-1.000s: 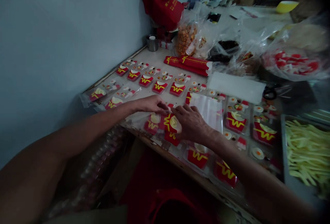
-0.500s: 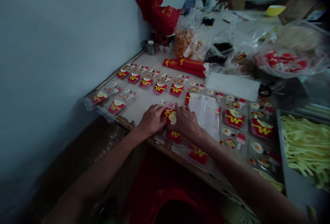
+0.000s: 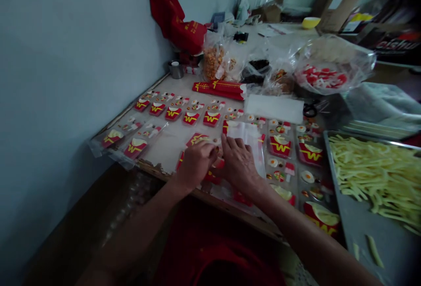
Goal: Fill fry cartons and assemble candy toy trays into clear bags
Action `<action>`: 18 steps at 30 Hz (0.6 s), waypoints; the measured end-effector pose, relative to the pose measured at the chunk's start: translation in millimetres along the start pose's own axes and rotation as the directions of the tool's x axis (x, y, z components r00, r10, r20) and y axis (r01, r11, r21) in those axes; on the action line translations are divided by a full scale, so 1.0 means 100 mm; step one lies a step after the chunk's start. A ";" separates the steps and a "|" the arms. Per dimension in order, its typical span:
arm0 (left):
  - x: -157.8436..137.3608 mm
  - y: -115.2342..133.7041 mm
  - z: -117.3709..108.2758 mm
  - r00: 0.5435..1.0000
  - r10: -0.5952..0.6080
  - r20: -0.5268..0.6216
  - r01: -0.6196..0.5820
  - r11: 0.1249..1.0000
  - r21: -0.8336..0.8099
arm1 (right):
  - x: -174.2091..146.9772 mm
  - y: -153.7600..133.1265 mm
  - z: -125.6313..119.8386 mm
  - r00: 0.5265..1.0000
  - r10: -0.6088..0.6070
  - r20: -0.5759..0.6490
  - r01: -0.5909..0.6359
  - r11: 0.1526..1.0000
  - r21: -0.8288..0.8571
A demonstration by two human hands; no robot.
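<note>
My left hand is closed in a pinch at the front part of the table, on something small that I cannot make out. Close beside it, my right hand reaches with fingers extended and thumb apart, over a clear zip bag and the red pieces under it. A red fries carton with a yellow W mark lies just behind my left hand. More red shows below the hands, partly covered by them. Rows of clear packs, each with a small red fries carton and tiny toy-like food pieces, surround the hands.
A metal tray of pale fries-like strips stands at the right. Behind lie a stack of red cartons, a white sheet, black scissors and several bags of small pieces. A wall borders the left.
The view has turned right. The red carton with pale strips that was between both hands no longer shows there. My left hand has drawn into a pinch; my right fingers have straightened.
</note>
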State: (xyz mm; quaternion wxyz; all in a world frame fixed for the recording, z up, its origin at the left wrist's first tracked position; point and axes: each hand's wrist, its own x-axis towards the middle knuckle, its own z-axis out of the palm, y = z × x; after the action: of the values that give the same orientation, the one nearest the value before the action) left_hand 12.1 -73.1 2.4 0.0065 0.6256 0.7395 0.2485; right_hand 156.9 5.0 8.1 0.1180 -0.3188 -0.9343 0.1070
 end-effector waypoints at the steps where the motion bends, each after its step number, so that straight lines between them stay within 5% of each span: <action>1: 0.01 -0.01 -0.02 0.997 -0.053 -0.051 0.051 0.998 -0.023 | -0.01 0.05 -0.01 0.999 0.018 -0.047 -0.014 0.997 0.077; 3: 0.03 -0.07 -0.06 0.986 -0.126 -0.106 0.121 0.991 -0.053 | -0.05 0.19 -0.02 0.986 0.157 -0.061 -0.128 0.934 0.332; 4: 0.05 -0.11 -0.07 0.985 -0.136 -0.109 0.130 0.990 -0.061 | -0.08 0.26 0.00 0.971 0.237 0.022 -0.216 0.838 0.501; 7: 0.09 -0.20 -0.07 0.988 -0.120 -0.099 0.113 0.991 -0.071 | -0.15 0.39 0.12 0.876 0.228 0.425 -0.478 0.285 0.831; 9: 0.09 -0.17 -0.01 0.986 -0.123 -0.108 0.115 0.991 -0.072 | -0.16 0.37 0.23 0.824 0.144 0.547 -0.549 -0.034 0.835; 10: 0.08 -0.13 0.03 0.985 -0.131 -0.112 0.122 0.989 -0.082 | -0.15 0.33 0.29 0.814 0.149 0.562 -0.548 -0.128 0.827; 13: -0.01 0.10 0.12 0.986 -0.138 -0.090 0.122 0.978 -0.169 | -0.07 0.18 0.39 0.809 0.214 0.547 -0.506 -0.219 0.834; 18: -0.21 0.23 -0.02 0.994 -0.070 -0.080 0.043 0.954 -0.296 | 0.04 0.13 0.28 0.881 0.141 0.451 -0.432 -0.147 0.890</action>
State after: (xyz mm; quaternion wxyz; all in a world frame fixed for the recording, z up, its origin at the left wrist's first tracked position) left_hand 37.6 -90.8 6.4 0.0732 0.5844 0.7115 0.3832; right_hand 153.5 14.2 -21.8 0.1893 -0.3170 -0.4664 0.8038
